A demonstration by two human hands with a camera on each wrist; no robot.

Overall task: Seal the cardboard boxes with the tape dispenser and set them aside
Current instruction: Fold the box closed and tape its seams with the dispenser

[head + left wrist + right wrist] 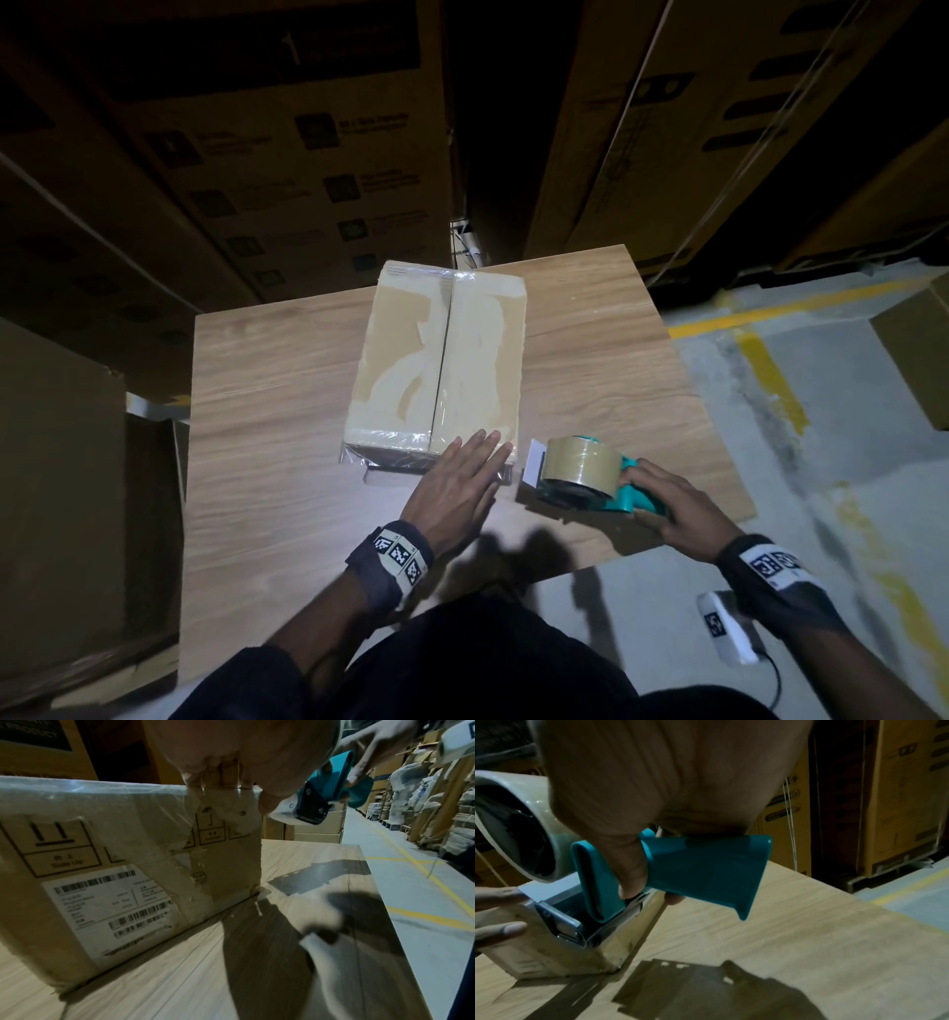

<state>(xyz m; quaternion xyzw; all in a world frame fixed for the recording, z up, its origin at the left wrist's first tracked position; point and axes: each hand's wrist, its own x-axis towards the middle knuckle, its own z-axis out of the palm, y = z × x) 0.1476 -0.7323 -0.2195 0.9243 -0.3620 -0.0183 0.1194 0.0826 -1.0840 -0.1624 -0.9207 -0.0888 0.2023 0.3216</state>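
A closed cardboard box covered with clear tape stands in the middle of the wooden table; its labelled near side shows in the left wrist view. My left hand lies flat with straight fingers on the box's near right corner. To the right of the box, my right hand grips the teal handle of the tape dispenser, which carries a roll of tan tape. The dispenser's front plate sits close beside the box's right edge.
Tall stacked cartons stand behind the table, and another brown carton stands at its left. On the right is a concrete floor with yellow lines and one more box. Shelving lines the aisle.
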